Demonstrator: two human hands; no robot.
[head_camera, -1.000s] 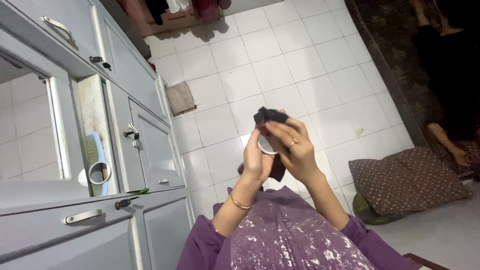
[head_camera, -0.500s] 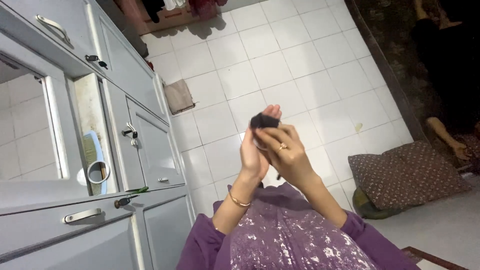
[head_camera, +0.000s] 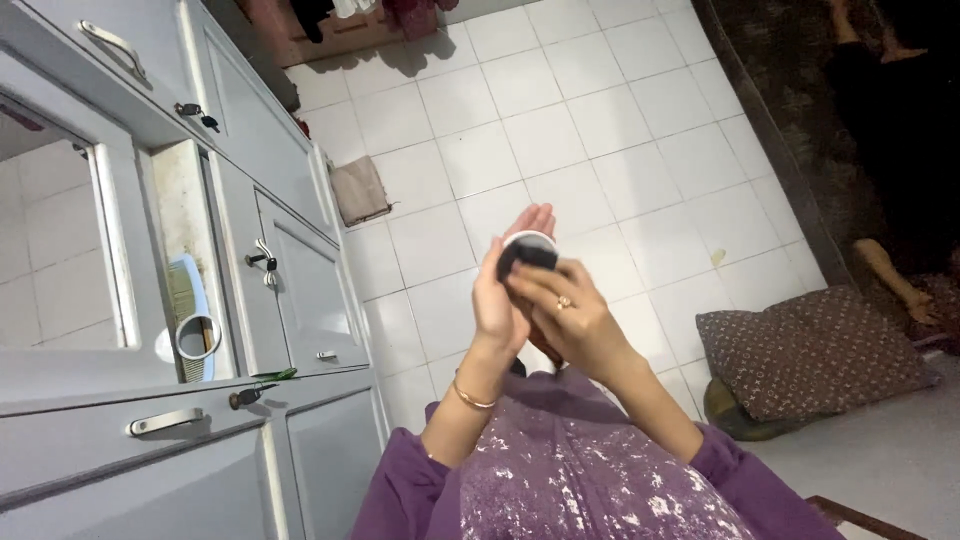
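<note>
A small round container (head_camera: 528, 251), white-rimmed with a dark top, rests against the palm of my left hand (head_camera: 503, 290), whose fingers point upward. My right hand (head_camera: 570, 315), wearing a ring, presses on the container's lower side with its fingers curled over it. Both hands are raised in front of my chest, above a purple sequinned garment (head_camera: 590, 470). A thin bangle (head_camera: 470, 397) circles my left wrist.
Grey cupboards (head_camera: 290, 290) with keys in the locks stand at the left, with a mirror, a blue comb (head_camera: 185, 300) and a small ring-shaped item on a shelf. White floor tiles (head_camera: 560, 130) lie below. A brown patterned cushion (head_camera: 815, 350) lies at the right, and a folded cloth (head_camera: 360, 190) by the cupboard.
The dark item held high between both hands has come down against my left palm, which has flattened. The camera has tilted slightly.
</note>
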